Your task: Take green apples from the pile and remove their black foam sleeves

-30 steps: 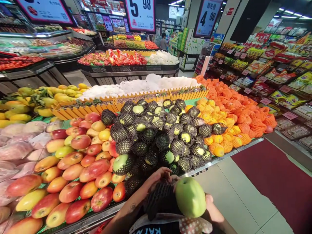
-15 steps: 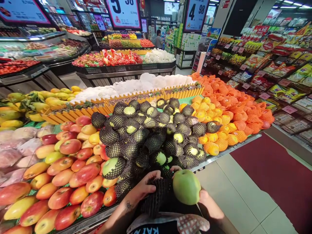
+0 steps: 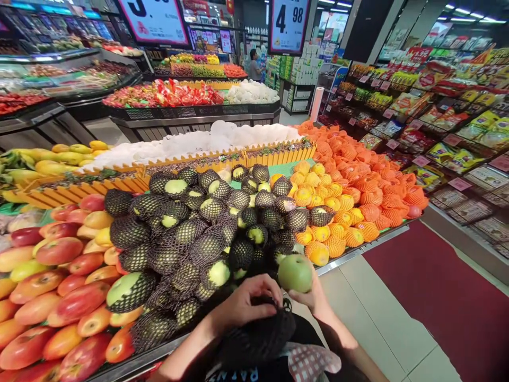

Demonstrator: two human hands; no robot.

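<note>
My right hand (image 3: 314, 298) grips a bare green apple (image 3: 295, 272) just in front of the display's near edge. Beside it, my left hand (image 3: 242, 303) is closed on a black foam net sleeve (image 3: 258, 337) held against my body. Directly ahead lies a heap of green apples in black net sleeves (image 3: 199, 233), touching distance from both hands.
Red and yellow mangoes (image 3: 59, 286) fill the display to the left, and oranges in orange nets (image 3: 350, 185) lie to the right. The metal display edge (image 3: 358, 252) borders a tiled aisle with a red mat (image 3: 437, 297). Shelves of packaged goods stand at the right.
The view has swung left and nearer the display. My right hand has lifted the green apple forward towards the heap, and my left hand has kept its grip on the black net.
</note>
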